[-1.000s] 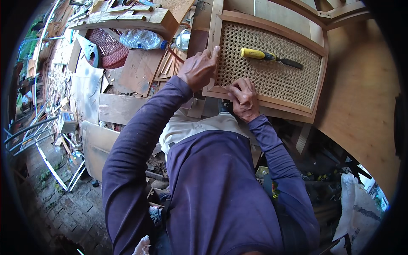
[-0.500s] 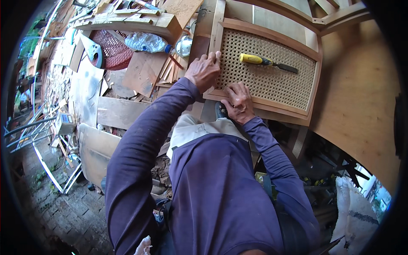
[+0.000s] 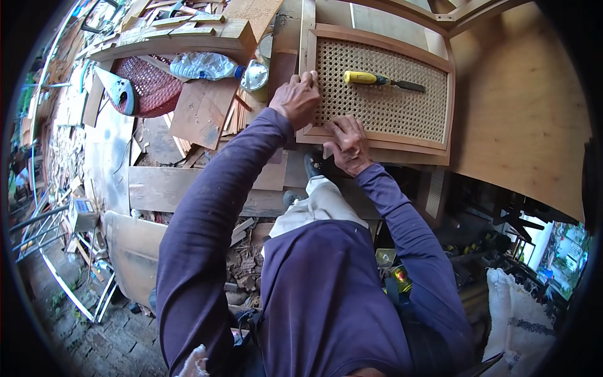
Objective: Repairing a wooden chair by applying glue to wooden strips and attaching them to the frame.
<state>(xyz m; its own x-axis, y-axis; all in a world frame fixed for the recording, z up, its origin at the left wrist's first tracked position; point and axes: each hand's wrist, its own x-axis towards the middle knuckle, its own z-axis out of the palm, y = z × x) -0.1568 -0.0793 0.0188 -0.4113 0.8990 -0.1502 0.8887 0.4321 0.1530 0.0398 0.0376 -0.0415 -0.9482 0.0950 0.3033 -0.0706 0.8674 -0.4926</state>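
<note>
The worker's purple shirt point(image 3: 333, 295) is nearest, with pale trousers point(image 3: 317, 210) below it and a dark shoe point(image 3: 313, 164) showing just short of the hands. The right hand point(image 3: 350, 144) lies on the near rail of a wooden frame point(image 3: 402, 144), close to its left corner. Its fingers are bent and close together, the thumb apart from them at the rail's outer edge; I can't tell whether anything is pinched between. The left hand point(image 3: 296, 99) is a little farther out, over the frame's left rail, its fingers curled together and their tips by the inner edge. Whether they grip the wood or only press on it, I can't make out.

The frame lies in front of the worker, right of the left hand, and surrounds a panel of woven cane point(image 3: 377, 110). On the cane, clear of both hands, lies a chisel point(image 3: 380, 80), its yellow and black handle to the left and its dark blade to the right.

Past the left hand stands a jar point(image 3: 254, 76), with a clear plastic bottle point(image 3: 204, 66) on its side next to it, the blue cap toward the jar. Beyond are a red basket point(image 3: 151, 81) and a thick beam point(image 3: 182, 43) with thin strips on top. Over to the right, a broad sheet of plywood point(image 3: 515, 119) stretches away beside the frame.
</note>
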